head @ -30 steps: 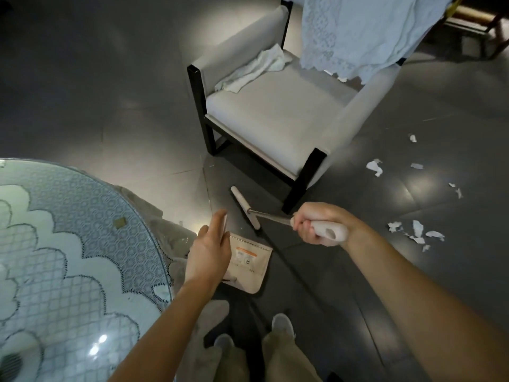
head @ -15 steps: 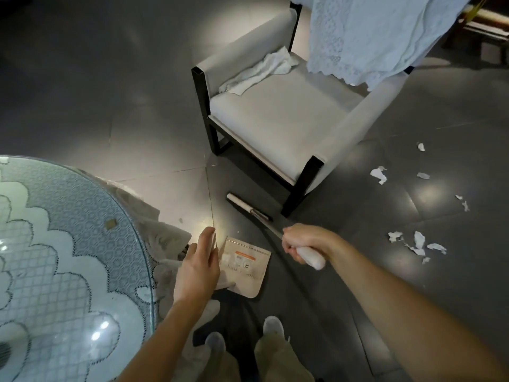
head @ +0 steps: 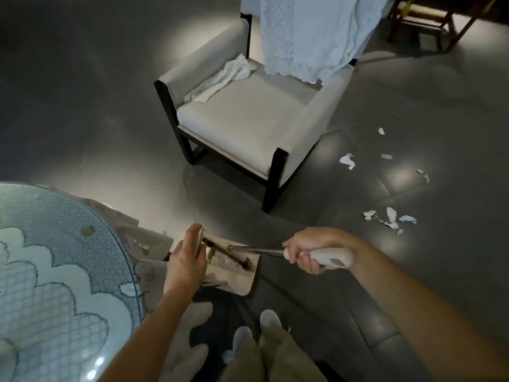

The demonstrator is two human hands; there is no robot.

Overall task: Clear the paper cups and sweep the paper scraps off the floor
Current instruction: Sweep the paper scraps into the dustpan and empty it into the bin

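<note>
This is looking like a sitting or dining room in a home. A cream upholstered armchair with a black wooden frame is standing on a dark grey tiled floor. A white lace cloth is hanging over its back, and a crumpled white towel is lying on its seat. A round glass-topped table with a pale lace-patterned cover is filling the lower left. Brown wooden furniture legs are showing at the upper right.
</note>
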